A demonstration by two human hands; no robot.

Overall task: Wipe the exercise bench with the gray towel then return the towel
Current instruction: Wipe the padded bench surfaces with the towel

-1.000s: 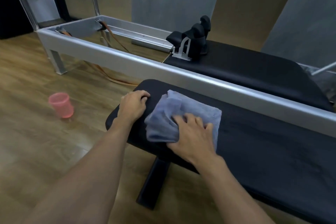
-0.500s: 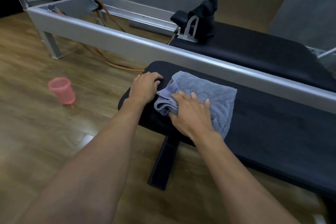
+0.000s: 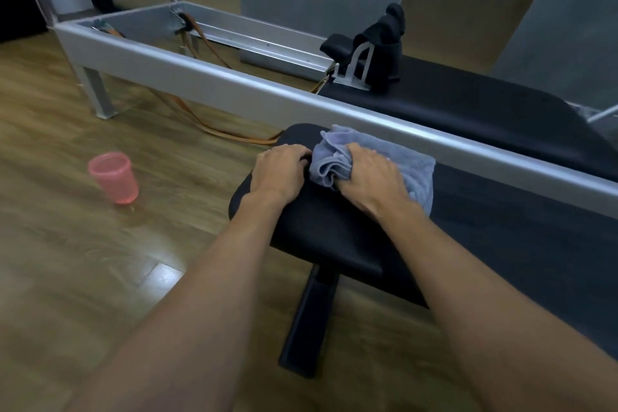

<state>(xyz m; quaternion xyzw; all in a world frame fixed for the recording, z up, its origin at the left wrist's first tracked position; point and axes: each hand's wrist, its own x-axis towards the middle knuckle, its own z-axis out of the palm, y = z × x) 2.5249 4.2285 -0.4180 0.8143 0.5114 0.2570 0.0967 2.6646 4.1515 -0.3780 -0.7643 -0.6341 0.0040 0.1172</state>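
A black padded exercise bench (image 3: 334, 234) runs from centre to the lower right. The gray towel (image 3: 414, 167) lies bunched on its far left end. My right hand (image 3: 371, 177) presses down on the towel with fingers curled into its folds. Just left of the towel, my left hand (image 3: 277, 170) rests palm down on the bench's end, holding nothing.
A silver metal frame rail (image 3: 234, 84) runs right behind the bench, with a second black pad (image 3: 468, 107) and a black headrest block (image 3: 381, 43) beyond it. A pink plastic cup (image 3: 113, 177) stands on the wooden floor to the left. Orange straps (image 3: 214, 124) trail under the frame.
My right hand has pushed the towel toward the bench's far left end and gathered it into a bunch. The left hand has stayed on the bench end.
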